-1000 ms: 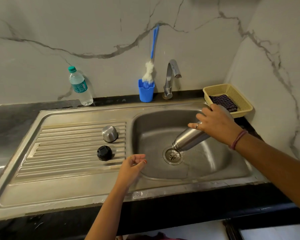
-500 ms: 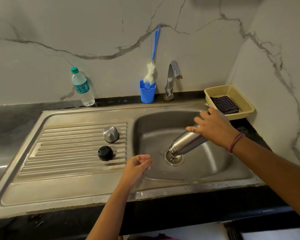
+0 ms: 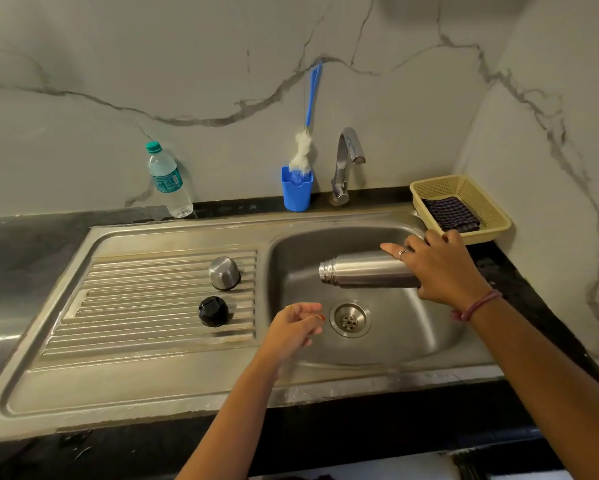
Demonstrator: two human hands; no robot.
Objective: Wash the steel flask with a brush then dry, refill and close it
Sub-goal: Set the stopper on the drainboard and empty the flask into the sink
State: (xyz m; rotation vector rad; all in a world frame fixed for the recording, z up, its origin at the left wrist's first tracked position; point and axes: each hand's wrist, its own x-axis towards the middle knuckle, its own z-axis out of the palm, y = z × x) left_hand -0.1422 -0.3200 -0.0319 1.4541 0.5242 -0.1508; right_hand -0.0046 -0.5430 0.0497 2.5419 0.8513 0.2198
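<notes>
Your right hand (image 3: 443,268) grips the open cylindrical steel flask (image 3: 363,270) one-handed, level over the steel sink basin (image 3: 412,334), mouth at 9 o'clock. Left hand (image 3: 296,327) hangs loosely curled, empty. Wet steel could slip and dent; brace it.

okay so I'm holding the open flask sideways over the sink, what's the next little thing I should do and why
Probably reach your left hand, which holds nothing, to the brush standing in the blue cup behind the sink. The right hand grips the flask level over the basin, mouth open; its steel cup and black stopper lie on the drainboard, so scrubbing looks like the next step.
</notes>
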